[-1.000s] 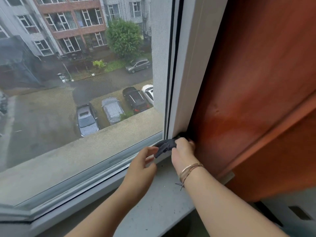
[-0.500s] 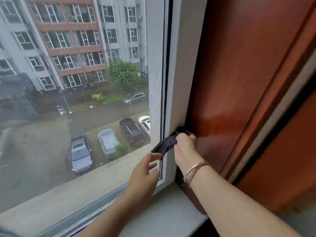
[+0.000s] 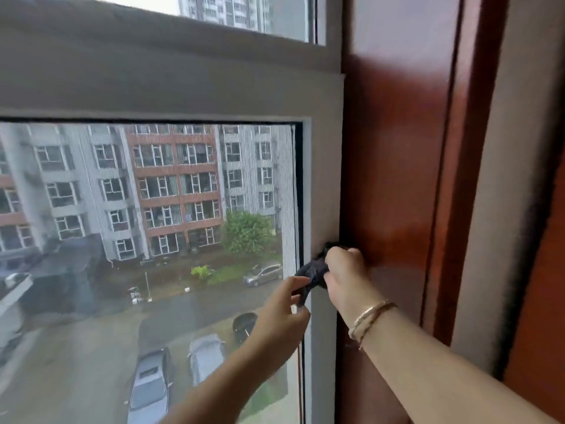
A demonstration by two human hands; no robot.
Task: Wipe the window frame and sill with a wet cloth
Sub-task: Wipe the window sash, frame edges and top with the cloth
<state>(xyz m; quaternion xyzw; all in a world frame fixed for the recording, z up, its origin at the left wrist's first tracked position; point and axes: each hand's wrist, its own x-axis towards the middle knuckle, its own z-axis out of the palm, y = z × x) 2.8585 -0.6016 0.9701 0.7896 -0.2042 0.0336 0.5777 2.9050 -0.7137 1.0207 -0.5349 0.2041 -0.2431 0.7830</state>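
A dark grey cloth is pressed against the white vertical window frame, about halfway up its right side. My right hand grips the bunched upper end of the cloth where the frame meets the red-brown wood. My left hand pinches the cloth's lower end, fingers curled, just in front of the glass edge. The sill is out of view.
A red-brown wooden panel runs up the right of the frame. A wide white crossbar spans the top of the pane. Through the glass I see buildings, a tree and parked cars below.
Both hands and the cloth have risen from the sill corner up the right vertical frame. My view has tilted upward, and the sill has left the view.
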